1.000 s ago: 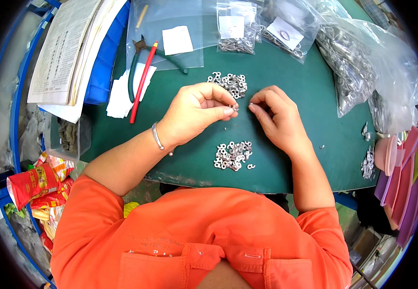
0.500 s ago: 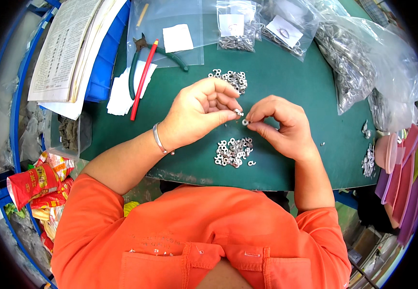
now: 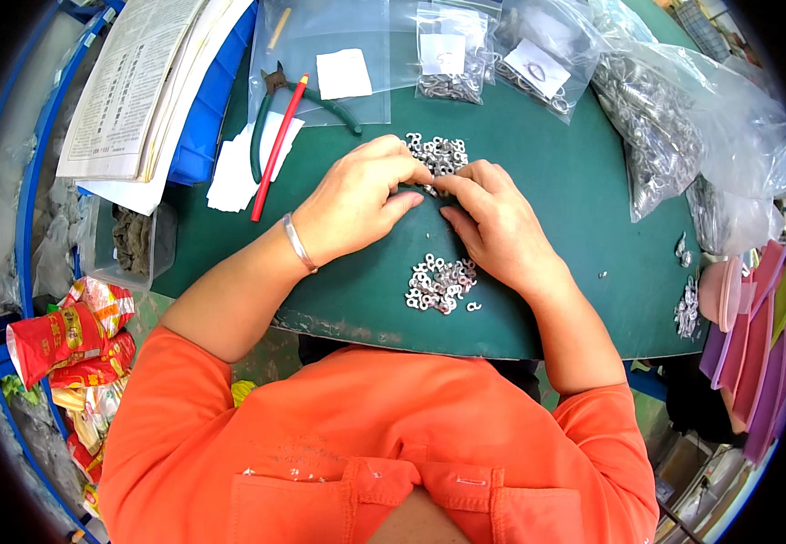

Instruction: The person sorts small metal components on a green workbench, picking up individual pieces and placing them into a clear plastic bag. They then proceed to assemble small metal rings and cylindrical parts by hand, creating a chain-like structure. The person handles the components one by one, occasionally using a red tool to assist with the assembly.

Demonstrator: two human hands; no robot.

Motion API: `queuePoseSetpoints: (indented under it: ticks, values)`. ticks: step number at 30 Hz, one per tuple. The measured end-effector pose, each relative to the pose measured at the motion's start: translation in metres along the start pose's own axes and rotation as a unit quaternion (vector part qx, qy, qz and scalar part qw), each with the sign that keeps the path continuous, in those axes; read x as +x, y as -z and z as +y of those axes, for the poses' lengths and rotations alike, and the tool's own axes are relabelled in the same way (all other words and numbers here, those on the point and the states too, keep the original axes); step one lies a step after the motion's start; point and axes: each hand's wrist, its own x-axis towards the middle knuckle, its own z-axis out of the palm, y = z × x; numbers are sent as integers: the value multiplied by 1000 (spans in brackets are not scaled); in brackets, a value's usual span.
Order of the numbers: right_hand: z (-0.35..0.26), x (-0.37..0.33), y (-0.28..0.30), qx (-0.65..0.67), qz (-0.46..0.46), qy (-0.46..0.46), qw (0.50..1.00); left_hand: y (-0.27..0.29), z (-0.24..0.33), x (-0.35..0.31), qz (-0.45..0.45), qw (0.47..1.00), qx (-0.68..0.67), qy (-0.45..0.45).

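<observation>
At the near edge of the far pile of small metal hooks with ring ends (image 3: 445,154), my two hands come close together. My left hand (image 3: 361,195) wears a silver bracelet, and its thumb stands apart from its forefinger. My right hand (image 3: 500,222) reaches in from the other side, thumb and forefinger apart. A few small metal pieces (image 3: 430,190) lie by both forefingertips; whether the fingers touch or press them I cannot tell. A second pile of the same metal hooks (image 3: 440,284) lies nearer to me, with one loose hook (image 3: 474,306) beside it.
Cutting pliers (image 3: 271,83) and a red pencil (image 3: 281,145) lie on paper at the left. Clear bags of metal parts (image 3: 452,82) line the far side, a larger bag (image 3: 651,136) at the right. A blue bin (image 3: 216,109) with papers stands left; pink containers (image 3: 721,292) sit right.
Both hands have moved away from me to the far pile. The small metal pieces that were at their fingertips now appear down by that pile, and the fingers have spread.
</observation>
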Motion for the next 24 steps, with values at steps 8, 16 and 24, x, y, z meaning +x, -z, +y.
queuePoseSetpoints:
  ticks: [8,16,24]
  values:
    - [6,-7,4,5,9,-39,999,-13,-2,-2,-8,998,51,-47]
    - [7,-15,10,191,55,-95,976,-12,15,-6,-1,975,-213,66]
    - [7,-19,5,285,88,-90,950,-12,18,-9,6,966,-257,41]
